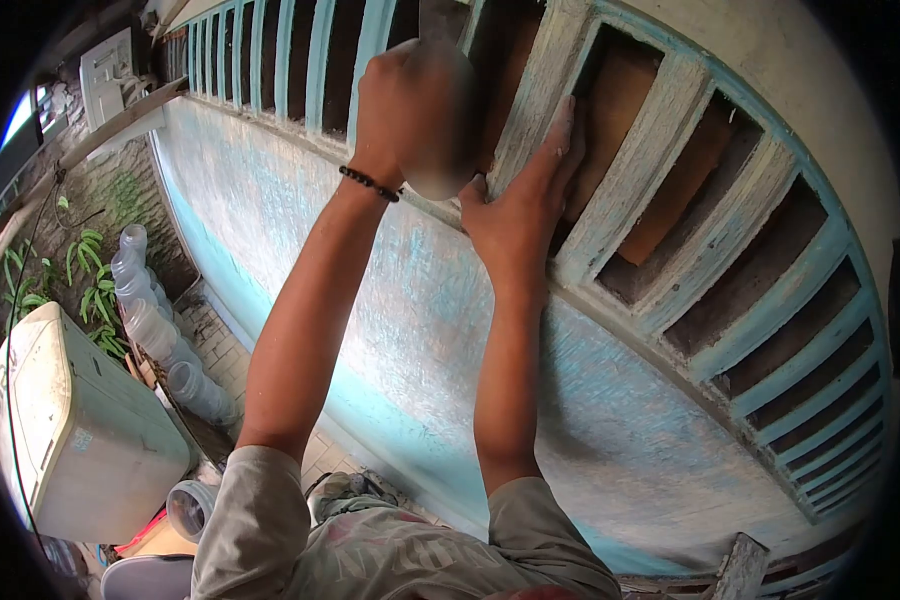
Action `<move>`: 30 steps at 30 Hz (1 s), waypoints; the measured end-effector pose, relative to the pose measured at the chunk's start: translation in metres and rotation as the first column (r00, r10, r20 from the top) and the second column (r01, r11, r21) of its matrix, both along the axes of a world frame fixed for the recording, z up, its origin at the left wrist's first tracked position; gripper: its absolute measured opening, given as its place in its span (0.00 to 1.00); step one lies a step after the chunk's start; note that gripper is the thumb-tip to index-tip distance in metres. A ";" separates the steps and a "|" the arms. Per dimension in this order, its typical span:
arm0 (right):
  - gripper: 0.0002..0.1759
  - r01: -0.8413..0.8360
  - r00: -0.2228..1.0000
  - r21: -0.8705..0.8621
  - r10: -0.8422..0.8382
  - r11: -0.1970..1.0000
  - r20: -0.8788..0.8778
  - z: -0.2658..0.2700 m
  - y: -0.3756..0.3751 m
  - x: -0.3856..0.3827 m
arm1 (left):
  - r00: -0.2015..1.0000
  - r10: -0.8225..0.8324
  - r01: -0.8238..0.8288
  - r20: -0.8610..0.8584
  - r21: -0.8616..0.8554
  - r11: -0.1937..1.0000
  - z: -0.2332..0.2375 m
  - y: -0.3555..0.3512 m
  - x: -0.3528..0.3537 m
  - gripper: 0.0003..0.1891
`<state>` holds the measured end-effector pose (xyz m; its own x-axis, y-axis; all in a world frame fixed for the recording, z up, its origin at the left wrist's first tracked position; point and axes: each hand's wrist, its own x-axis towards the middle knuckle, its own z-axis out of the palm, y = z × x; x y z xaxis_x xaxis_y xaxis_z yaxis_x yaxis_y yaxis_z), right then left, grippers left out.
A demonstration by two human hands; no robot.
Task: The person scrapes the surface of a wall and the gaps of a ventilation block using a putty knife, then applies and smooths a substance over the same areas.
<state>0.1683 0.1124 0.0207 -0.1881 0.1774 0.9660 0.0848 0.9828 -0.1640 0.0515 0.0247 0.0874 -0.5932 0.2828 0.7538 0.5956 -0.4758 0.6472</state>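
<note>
My left hand (390, 105), with a dark beaded bracelet (370, 184) on its wrist, is closed in a fist in front of the slatted wooden vent (545, 75). A blurred patch covers its right side, so what it grips cannot be made out. Close by on the right, my right hand (520, 215) lies against a slat, thumb and fingers spread apart. The slats near it are worn to greyish wood; those farther off keep turquoise paint. Beneath the vent runs a wall (420, 290) with patchy, faded blue paint.
At lower left stands a dirty white bin (100, 430). Several clear plastic containers (155, 320) are lined up beside green plants (88, 260). A wooden pole (120, 120) crosses the upper left. A piece of wood (740, 568) sticks up at lower right.
</note>
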 end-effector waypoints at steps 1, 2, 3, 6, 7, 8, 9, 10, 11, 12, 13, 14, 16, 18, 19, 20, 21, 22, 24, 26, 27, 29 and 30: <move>0.66 0.004 1.000 0.000 -0.004 1.000 0.007 0.000 0.000 0.000 | 1.000 0.010 -0.010 -0.021 0.006 1.000 0.007 0.001 -0.001 0.18; 0.66 0.008 1.000 -0.009 -0.008 1.000 0.010 0.000 -0.001 0.001 | 0.999 0.020 -0.020 -0.039 0.011 1.000 0.012 0.001 -0.002 0.18; 0.67 0.011 1.000 -0.020 -0.011 1.000 0.014 0.002 -0.003 0.002 | 0.999 0.012 -0.011 -0.031 0.023 1.000 0.013 0.002 0.000 0.18; 0.67 -0.006 1.000 -0.035 0.006 0.999 0.016 0.002 -0.003 0.001 | 1.000 0.015 -0.014 -0.015 0.037 0.999 0.011 0.004 0.003 0.18; 0.67 -0.013 1.000 -0.036 0.014 0.999 0.015 0.001 -0.003 0.002 | 0.999 0.032 -0.031 -0.013 0.027 0.999 0.005 0.004 0.002 0.18; 0.67 -0.023 1.000 -0.030 0.024 0.999 0.009 0.001 -0.002 0.001 | 0.999 0.048 -0.048 -0.012 0.019 0.999 0.002 0.004 0.001 0.18; 0.67 -0.032 0.999 -0.022 0.032 0.999 0.002 0.000 -0.001 0.000 | 0.998 0.042 -0.041 -0.039 0.023 0.999 0.005 0.004 -0.001 0.18; 0.67 -0.040 0.999 -0.015 0.040 0.999 -0.004 0.000 0.000 0.000 | 0.997 0.035 -0.034 -0.065 0.025 0.999 0.009 0.004 -0.004 0.19; 0.67 -0.032 0.999 -0.015 0.032 0.999 -0.005 0.000 0.000 0.000 | 0.996 0.029 -0.027 -0.086 0.026 0.999 0.013 0.003 -0.006 0.19; 0.67 -0.025 1.000 -0.017 0.025 1.000 -0.001 0.001 -0.001 0.000 | 0.998 0.024 -0.024 -0.053 0.003 1.000 0.019 0.002 -0.004 0.19; 0.68 -0.018 1.000 -0.020 0.018 1.000 0.004 0.001 -0.002 0.000 | 1.000 0.020 -0.020 -0.018 -0.021 1.000 0.027 0.001 0.000 0.18; 0.68 -0.008 1.000 -0.009 0.008 1.000 -0.003 0.001 -0.002 0.000 | 1.000 0.016 -0.016 0.016 -0.046 0.999 0.029 0.001 0.003 0.18; 0.68 0.009 1.000 0.017 -0.008 1.000 -0.020 0.000 -0.001 -0.001 | 0.999 0.042 -0.041 0.019 -0.036 0.999 0.017 0.001 0.004 0.19; 0.68 0.013 1.000 0.012 -0.013 1.000 -0.010 -0.001 0.000 -0.001 | 0.999 0.049 -0.049 0.018 -0.037 0.998 0.014 0.000 0.005 0.19; 0.68 0.016 1.000 0.011 -0.016 1.000 -0.010 -0.001 0.001 -0.001 | 0.999 0.042 -0.042 0.015 -0.045 0.998 0.016 0.000 0.004 0.19; 0.68 0.010 1.000 0.003 -0.010 1.000 -0.010 0.001 0.001 -0.002 | 0.999 0.037 -0.037 0.015 -0.051 0.998 0.019 0.000 0.004 0.19; 0.68 0.001 1.000 -0.008 -0.001 1.000 -0.007 0.001 -0.001 -0.002 | 0.999 0.054 -0.054 0.003 -0.037 0.998 0.023 0.000 0.005 0.19; 0.68 -0.007 1.000 -0.025 0.007 1.000 0.001 0.000 -0.003 -0.001 | 0.998 0.070 -0.071 -0.004 -0.028 0.997 0.026 0.002 0.007 0.19; 0.68 0.019 1.000 -0.006 -0.019 1.000 0.002 -0.001 -0.001 -0.002 | 0.995 0.099 -0.099 -0.016 -0.018 0.995 0.021 0.004 0.006 0.19; 0.68 0.022 1.000 0.000 -0.022 1.000 0.003 -0.002 0.000 -0.001 | 0.992 0.121 -0.121 -0.034 0.004 0.993 0.014 0.007 0.002 0.19; 0.67 0.011 1.000 -0.005 -0.011 1.000 0.004 -0.002 0.000 -0.001 | 0.993 0.113 -0.113 -0.027 -0.003 0.994 0.017 0.003 0.005 0.19; 0.67 0.009 1.000 -0.006 -0.009 1.000 -0.001 -0.001 0.000 -0.001 | 0.996 0.092 -0.092 -0.021 -0.019 0.996 0.024 -0.003 0.012 0.19; 0.67 0.015 1.000 -0.001 -0.015 1.000 -0.001 -0.001 0.001 -0.001 | 0.992 0.119 -0.119 -0.051 0.018 0.993 0.027 0.002 0.009 0.20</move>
<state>0.1669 0.1130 0.0198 -0.1846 0.1810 0.9660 0.0994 0.9813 -0.1648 0.0609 0.0263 0.1140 -0.5821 0.2009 0.7879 0.6810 -0.4090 0.6074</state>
